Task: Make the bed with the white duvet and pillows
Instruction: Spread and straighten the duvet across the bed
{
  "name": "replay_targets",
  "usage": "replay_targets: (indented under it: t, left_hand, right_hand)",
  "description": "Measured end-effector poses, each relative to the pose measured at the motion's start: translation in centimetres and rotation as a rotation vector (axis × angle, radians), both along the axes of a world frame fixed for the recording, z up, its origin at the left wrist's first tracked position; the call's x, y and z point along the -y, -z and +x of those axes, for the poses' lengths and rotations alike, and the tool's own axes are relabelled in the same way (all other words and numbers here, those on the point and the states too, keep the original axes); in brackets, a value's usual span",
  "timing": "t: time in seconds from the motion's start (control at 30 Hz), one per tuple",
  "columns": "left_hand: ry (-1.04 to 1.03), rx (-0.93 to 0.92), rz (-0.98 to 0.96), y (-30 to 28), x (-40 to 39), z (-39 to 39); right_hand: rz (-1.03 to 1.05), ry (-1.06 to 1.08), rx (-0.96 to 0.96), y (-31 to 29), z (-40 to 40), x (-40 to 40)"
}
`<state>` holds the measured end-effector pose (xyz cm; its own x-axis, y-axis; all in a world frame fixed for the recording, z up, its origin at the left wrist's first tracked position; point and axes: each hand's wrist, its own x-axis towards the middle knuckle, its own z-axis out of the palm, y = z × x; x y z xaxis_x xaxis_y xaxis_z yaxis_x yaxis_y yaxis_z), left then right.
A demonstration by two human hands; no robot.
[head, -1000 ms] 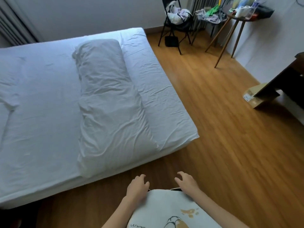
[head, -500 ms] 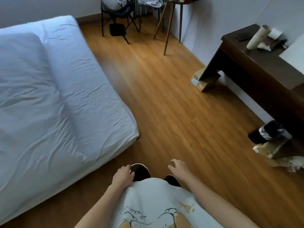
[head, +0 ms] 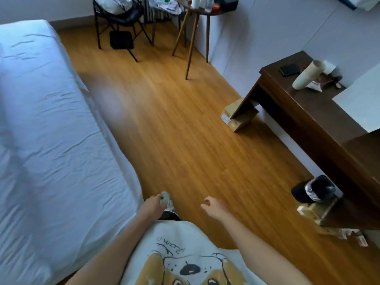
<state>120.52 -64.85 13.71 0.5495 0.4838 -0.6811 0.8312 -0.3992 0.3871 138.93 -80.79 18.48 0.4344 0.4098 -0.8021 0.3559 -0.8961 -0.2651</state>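
The bed (head: pixel 51 140) with its wrinkled white sheet fills the left side of the head view; only its right edge and corner show. No duvet or pillow is in view now. My left hand (head: pixel 153 206) hangs at the bed's corner, fingers loosely curled, holding nothing. My right hand (head: pixel 213 207) is over the wooden floor, fingers loosely apart and empty. Both hands are low, in front of my white printed shirt (head: pixel 185 254).
A dark wooden desk (head: pixel 308 120) runs along the right wall with a cardboard box (head: pixel 236 118) under its end and a black bin (head: pixel 316 188) beside it. A black chair (head: pixel 121 21) and a three-legged side table (head: pixel 197 27) stand at the far wall.
The view has swung right and moved along the bed's side; the long pillow has left the frame. Both hands stayed low and empty.
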Motion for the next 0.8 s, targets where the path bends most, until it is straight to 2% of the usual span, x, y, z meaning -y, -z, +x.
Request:
replay_targets:
  t: [0.2,0.3,0.5,0.63,0.8]
  left_hand:
    - [0.132,-0.015,0.03,-1.9,-10.7,9.0]
    - [0.121,-0.009,0.034,-2.1,-15.0,11.5]
    - [-0.032,-0.006,0.019,-0.8,-25.4,15.5]
    - [-0.205,0.0,0.047,0.4,-34.5,18.5]
    - [-0.427,-0.041,0.044,0.0,-44.5,20.9]
  right_hand:
    - [0.137,0.101,0.044,-2.4,8.7,-12.5]
    - [0.14,0.124,0.037,-2.8,11.5,-17.0]
    - [0.104,0.022,-0.018,-1.4,16.8,-28.8]
    - [0.126,-0.066,-0.06,-0.1,21.1,-40.2]
    - [0.118,-0.273,-0.09,0.0,25.2,-55.5]
